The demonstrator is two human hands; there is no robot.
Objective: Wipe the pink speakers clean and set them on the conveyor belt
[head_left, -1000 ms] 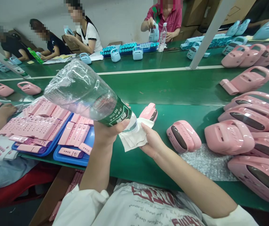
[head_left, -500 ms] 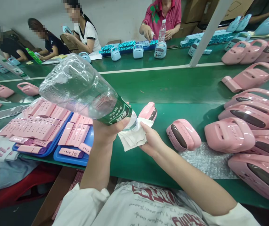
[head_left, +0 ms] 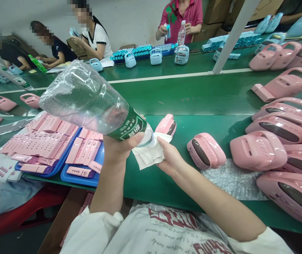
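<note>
My left hand [head_left: 121, 143] is wrapped round a large clear plastic bottle [head_left: 87, 95] with a green label, near its neck. The bottle is tilted, base up to the left and mouth end down to the right, against a folded white cloth [head_left: 147, 155]. My right hand [head_left: 170, 155] pinches that cloth at its right side. Whether the bottle's mouth is capped I cannot tell, as the cloth meets it there. Just behind the cloth lies a pink plastic housing [head_left: 168, 123], partly covered. Another pink housing with a dark oval window [head_left: 206, 151] sits to the right of my right hand.
Blue trays [head_left: 66, 176] of pink bar-shaped parts [head_left: 38, 137] stand at left. Several pink handled housings [head_left: 258, 150] crowd the right, near a bubble-wrap sheet [head_left: 233, 180]. A white post [head_left: 235, 38] rises beyond the green bench [head_left: 172, 93]. Co-workers sit across among light-blue housings [head_left: 155, 56].
My hands and the cloth stay almost still; the bottle's base end shifts slightly left. Across the bench, the person in the pink shirt has raised a hand with a small blue item.
</note>
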